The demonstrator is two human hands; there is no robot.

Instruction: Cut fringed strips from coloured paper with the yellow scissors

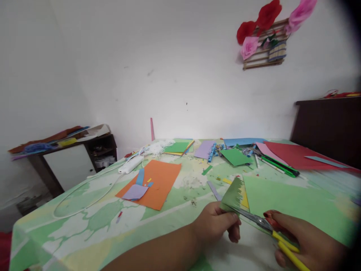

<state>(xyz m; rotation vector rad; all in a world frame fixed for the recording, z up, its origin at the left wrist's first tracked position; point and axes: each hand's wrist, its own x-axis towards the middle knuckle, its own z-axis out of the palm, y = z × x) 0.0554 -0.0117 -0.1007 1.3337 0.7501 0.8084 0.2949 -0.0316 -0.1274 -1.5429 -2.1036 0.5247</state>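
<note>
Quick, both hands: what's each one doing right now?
Left hand: closed, pinching the fringed green paper.
Right hand: closed around the yellow handles of the scissors, blades at the paper.

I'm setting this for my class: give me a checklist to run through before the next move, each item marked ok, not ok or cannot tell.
1. Left hand grips the fringed green piece: ok.
2. Right hand holds the scissors by the yellow handles: ok.
3. Left thumb well clear of the blades: not ok, it looks very close.
4. Blades cutting into the piece, not just overlapping it: cannot tell.
5. White power strip away from the blades: ok, across the table.
</note>
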